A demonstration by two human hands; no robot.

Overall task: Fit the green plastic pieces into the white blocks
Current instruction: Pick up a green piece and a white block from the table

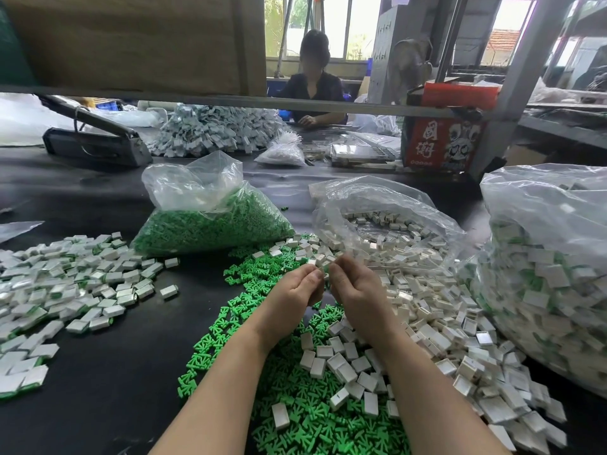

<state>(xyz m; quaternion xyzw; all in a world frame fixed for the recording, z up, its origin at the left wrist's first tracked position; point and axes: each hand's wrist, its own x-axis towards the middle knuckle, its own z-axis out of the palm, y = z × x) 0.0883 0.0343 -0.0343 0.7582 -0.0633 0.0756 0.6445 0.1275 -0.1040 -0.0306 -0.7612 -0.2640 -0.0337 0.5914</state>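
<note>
My left hand (300,285) and my right hand (353,284) meet fingertip to fingertip above the table's middle. Between them they pinch a small white block (323,262) with a bit of green showing at its lower edge. Loose green plastic pieces (295,399) lie heaped under my forearms. Empty white blocks (427,326) spread to the right of my hands and spill from an open clear bag (377,218). Finished white blocks with green inserts (65,284) cover the table at the left.
A clear bag of green pieces (210,221) stands behind the left hand. At the right edge bulges a large bag of finished blocks (555,284). Across the black table (131,372) another person (313,83) sits behind a grey-white heap (213,129). A red carton (443,142) stands far right.
</note>
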